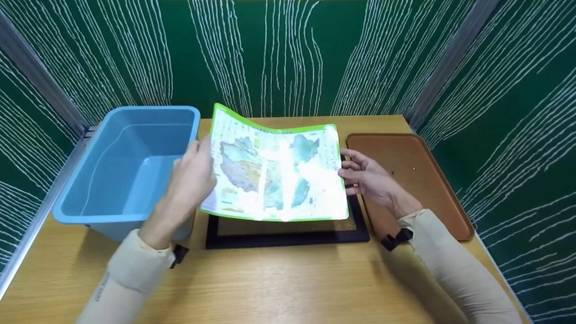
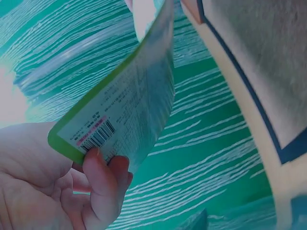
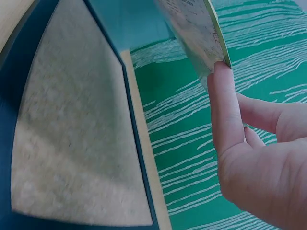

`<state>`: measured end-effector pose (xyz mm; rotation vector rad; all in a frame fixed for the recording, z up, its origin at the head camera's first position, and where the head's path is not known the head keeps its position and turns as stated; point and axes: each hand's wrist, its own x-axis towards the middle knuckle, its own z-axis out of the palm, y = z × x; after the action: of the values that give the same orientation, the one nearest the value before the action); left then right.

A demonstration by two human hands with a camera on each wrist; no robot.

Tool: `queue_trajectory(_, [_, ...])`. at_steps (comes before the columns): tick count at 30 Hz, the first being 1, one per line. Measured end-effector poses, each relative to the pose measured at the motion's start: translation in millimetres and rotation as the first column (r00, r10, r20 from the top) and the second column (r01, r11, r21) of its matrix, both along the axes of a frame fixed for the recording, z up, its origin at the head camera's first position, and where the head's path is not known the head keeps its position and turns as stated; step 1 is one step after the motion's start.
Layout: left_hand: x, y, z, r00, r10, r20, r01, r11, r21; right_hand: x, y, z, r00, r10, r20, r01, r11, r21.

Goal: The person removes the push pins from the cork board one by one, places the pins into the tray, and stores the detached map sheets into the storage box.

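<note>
A glossy map sheet (image 1: 243, 166) with a bright green border is held up over a dark-framed board (image 1: 288, 238), bowed along its top edge. Glare washes out much of its face. My left hand (image 1: 191, 173) grips the sheet's left edge; in the left wrist view, fingers (image 2: 103, 184) pinch a corner beside a printed barcode (image 2: 99, 135). At the right edge, my right hand (image 1: 369, 177) holds the sheet between thumb and fingers, as the right wrist view shows with the sheet's edge (image 3: 218, 40) in the grasp. Most of the board's speckled tan surface (image 3: 76, 124) is hidden from the head view.
A deep blue plastic bin (image 1: 67, 218) stands on the left of the wooden table (image 1: 270, 288). To the right lies a shallow brown tray (image 1: 432, 193) with tiny specks on it. Green walls (image 1: 297, 58) with white wavy lines enclose the back and sides.
</note>
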<state>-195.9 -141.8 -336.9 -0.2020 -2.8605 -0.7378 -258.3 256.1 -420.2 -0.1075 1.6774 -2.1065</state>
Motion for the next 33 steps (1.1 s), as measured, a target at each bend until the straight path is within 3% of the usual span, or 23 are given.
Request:
queue_trajectory(6, [2.3,-23,22.6,1.000,-0.010,-0.005,0.010,1.000,-0.013,2.5,-12,14.7,0.999,0.037,-0.023,-0.038,0.996,-0.075])
queue_trajectory(12, [3.0,-45,42.5,0.996,0.001,0.088,0.000,1.000,-0.006,0.3,-29,28.4,0.998,0.056,-0.024,-0.059,0.990,-0.128])
queue_trajectory(18, [1.2,-64,56.5,0.988,-0.033,0.149,0.035,0.999,-0.010,-4.8,-46,39.7,0.998,0.053,-0.015,-0.055,0.988,-0.142])
queue_trajectory(25, [-3.7,-84,65.9,0.986,-0.022,0.168,0.024,1.000,-0.009,-10.6,-64,50.8,0.998,0.060,-0.025,-0.063,0.984,-0.167])
queue_trajectory(33, [-8.6,-110,69.3,0.987,0.039,0.156,-0.037,0.999,-0.014,-15.9,-87,62.3,0.996,0.090,-0.015,-0.091,0.962,-0.258])
